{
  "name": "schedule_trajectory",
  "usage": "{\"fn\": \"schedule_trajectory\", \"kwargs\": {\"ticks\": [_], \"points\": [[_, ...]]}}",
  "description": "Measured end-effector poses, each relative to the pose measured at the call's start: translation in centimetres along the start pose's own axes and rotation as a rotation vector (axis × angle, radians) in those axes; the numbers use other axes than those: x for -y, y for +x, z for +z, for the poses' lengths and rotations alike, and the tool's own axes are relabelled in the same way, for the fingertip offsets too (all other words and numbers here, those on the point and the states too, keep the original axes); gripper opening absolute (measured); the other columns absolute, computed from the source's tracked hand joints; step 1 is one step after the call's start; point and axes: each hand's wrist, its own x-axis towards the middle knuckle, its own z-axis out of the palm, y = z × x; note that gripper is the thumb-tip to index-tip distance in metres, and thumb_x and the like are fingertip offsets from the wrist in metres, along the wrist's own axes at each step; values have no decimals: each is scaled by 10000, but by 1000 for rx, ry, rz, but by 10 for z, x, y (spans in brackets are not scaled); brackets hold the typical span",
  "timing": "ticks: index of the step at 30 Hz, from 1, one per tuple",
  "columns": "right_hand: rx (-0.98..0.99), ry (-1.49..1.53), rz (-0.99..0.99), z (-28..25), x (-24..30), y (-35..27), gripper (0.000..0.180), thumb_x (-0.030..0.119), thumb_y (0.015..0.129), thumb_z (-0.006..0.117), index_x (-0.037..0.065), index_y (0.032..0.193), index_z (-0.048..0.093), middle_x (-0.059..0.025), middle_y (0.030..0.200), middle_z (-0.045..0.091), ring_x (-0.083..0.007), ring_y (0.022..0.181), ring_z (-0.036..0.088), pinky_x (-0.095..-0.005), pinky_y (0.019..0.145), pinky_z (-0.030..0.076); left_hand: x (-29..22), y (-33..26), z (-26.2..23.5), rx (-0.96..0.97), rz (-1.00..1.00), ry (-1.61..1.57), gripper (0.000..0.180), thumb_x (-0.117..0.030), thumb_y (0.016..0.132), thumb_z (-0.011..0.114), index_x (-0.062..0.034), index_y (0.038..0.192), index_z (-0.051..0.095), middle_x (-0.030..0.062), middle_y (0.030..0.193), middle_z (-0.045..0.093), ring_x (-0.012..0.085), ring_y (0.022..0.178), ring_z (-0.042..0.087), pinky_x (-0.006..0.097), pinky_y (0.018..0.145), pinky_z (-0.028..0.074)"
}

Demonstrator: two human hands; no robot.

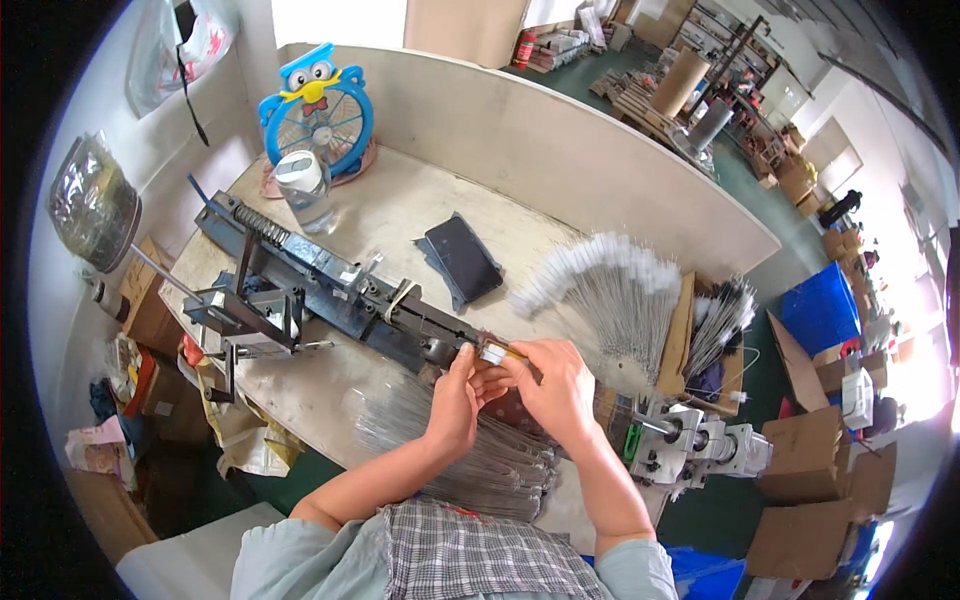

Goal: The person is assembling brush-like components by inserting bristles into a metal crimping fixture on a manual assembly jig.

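Observation:
Both hands meet at the near right end of a long dark metal machine (335, 285). My right hand (558, 388) pinches a small white piece with a yellowish edge (493, 353), held against the machine's end. Close beside it, my left hand (460, 402) has its fingers curled and the thumb raised at the machine's end; what its fingertips hold is hidden. Under and in front of my hands lies a bundle of thin metal wires (470, 450). Farther right, many twisted-wire brushes (620, 285) with white bristle tips lie fanned out on the table (400, 200).
A dark phone (462, 258) lies beyond the machine. A clear bottle with a white lid (305, 190) and a blue character-shaped fan (318, 115) stand at the back left. Right of me are a cardboard box with wires (715, 380) and a silver motorised device (690, 445).

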Motion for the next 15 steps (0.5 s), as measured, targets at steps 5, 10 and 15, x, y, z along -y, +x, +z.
{"fn": "schedule_trajectory", "kwargs": {"ticks": [5, 10, 15], "points": [[-137, -223, -91, 18, 17, -3, 285, 228, 731, 708, 73, 963, 653, -40, 944, 636, -239, 940, 566, -374, 783, 439, 7, 0, -2, -17, 53, -166, 377, -379, 976, 371, -46, 989, 547, 85, 981, 634, 182, 892, 613, 317, 825, 445], [-213, -263, -171, 11, 9, -4, 284, 190, 695, 720, 94, 956, 663, -9, 953, 626, -211, 956, 555, -356, 777, 423, 6, -3, 7, -33, 67, -191, 267, -278, 952, 453, -34, 970, 559, 71, 971, 631, 170, 902, 613, 315, 806, 466], [-209, -245, -241, 10, 4, -7, 229, 159, 705, 704, 141, 933, 685, 6, 945, 623, -195, 947, 554, -351, 775, 420, 12, 3, 4, -63, 152, -218, 155, -127, 902, 541, -13, 1004, 562, 70, 966, 625, 147, 891, 622, 276, 772, 491]]}}
